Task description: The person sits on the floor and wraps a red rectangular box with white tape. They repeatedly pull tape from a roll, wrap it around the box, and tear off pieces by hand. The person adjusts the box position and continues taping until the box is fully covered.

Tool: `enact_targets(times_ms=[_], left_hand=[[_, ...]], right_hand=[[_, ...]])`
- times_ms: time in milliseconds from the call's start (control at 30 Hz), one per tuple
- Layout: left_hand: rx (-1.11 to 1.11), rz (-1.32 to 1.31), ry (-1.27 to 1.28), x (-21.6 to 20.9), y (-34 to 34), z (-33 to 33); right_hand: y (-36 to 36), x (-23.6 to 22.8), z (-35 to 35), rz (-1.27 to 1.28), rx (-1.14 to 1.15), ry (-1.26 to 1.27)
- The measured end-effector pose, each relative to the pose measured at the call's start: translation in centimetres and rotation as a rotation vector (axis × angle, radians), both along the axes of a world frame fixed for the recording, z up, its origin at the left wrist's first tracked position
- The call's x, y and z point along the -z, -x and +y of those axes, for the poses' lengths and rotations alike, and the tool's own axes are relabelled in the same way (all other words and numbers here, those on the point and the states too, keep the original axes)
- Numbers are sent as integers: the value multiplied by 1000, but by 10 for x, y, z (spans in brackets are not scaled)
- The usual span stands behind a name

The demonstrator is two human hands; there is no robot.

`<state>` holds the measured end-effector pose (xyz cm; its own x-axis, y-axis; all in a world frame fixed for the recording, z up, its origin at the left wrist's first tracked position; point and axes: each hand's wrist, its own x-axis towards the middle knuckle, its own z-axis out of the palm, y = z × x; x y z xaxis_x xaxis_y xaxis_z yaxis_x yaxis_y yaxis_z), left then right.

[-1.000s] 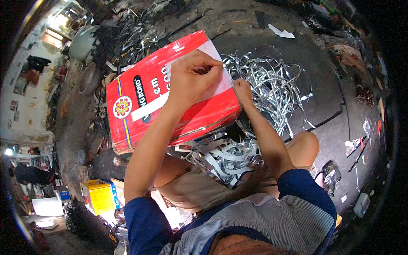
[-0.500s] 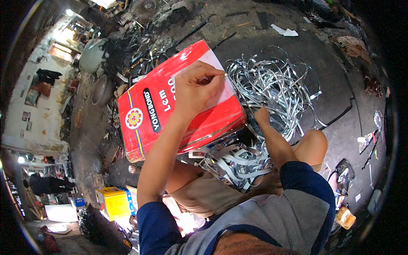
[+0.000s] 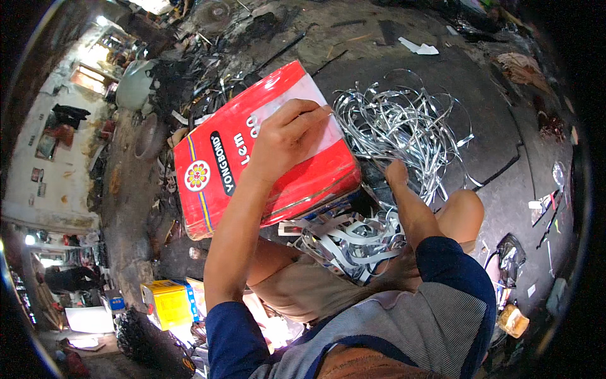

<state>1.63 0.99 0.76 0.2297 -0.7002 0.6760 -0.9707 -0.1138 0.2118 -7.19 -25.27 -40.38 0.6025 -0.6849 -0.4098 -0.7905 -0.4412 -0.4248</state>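
**Hands on the red tin**

I see my left hand [image 3: 287,136] pressed flat, fingers curled over the top face of the large red rectangular metal tin [image 3: 259,151], tilted above my lap. My right hand [image 3: 394,172] sits just beside the tin's lower right corner; I cannot tell its grip. A tangle of shiny silver metal strips [image 3: 404,126] spreads over the dark floor [image 3: 492,88] beyond.

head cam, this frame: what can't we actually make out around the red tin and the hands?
- Right hand: fingers hidden behind the red tin; grip unreadable.
- Left hand: palm side pressed on the tin, contact beneath unseen.
- Tin's underside: covered by the metal strips and the person's lap.
- Yellow tin: partly hidden behind the left sleeve.
- Small floor items near the right rim: too small, dark.
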Motion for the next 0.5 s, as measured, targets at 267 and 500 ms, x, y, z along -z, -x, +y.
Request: enact_targets(times_ms=[267, 500], left_hand=[[-109, -147, -119, -3, 11, 4], [-102, -38, -165, 14, 2, 5]], right_hand=[[13, 22, -16, -26, -49, 104], [28, 2, -1, -203, 689, 36]])
